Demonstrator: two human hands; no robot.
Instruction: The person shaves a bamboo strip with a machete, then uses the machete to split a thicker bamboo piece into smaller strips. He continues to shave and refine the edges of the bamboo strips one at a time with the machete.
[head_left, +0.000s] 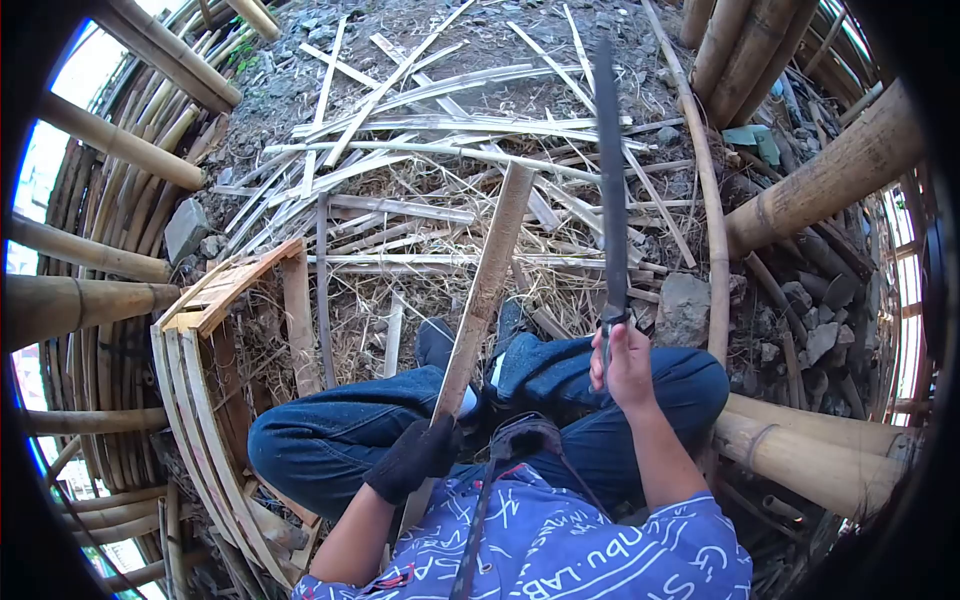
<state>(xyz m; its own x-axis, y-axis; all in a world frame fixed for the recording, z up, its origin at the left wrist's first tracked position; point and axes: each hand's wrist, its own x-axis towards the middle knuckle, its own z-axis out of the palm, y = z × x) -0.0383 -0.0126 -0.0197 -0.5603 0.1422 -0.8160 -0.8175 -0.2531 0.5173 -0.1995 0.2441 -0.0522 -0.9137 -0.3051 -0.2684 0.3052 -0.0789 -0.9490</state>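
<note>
My left hand, in a black glove, is closed around the lower part of a split bamboo strip. The strip slants up and away from my lap, its far end near the pile of slivers. Bare, my right hand grips the dark handle of a machete. Its long dark blade points upward and away from me, to the right of the strip and apart from it. Both hands are above my crossed legs in jeans.
Thin bamboo slivers lie scattered over the ground ahead. A wooden crate stands at my left. Thick bamboo poles rise on both sides, with a long thin pole on the right. A large stone sits beyond my right knee.
</note>
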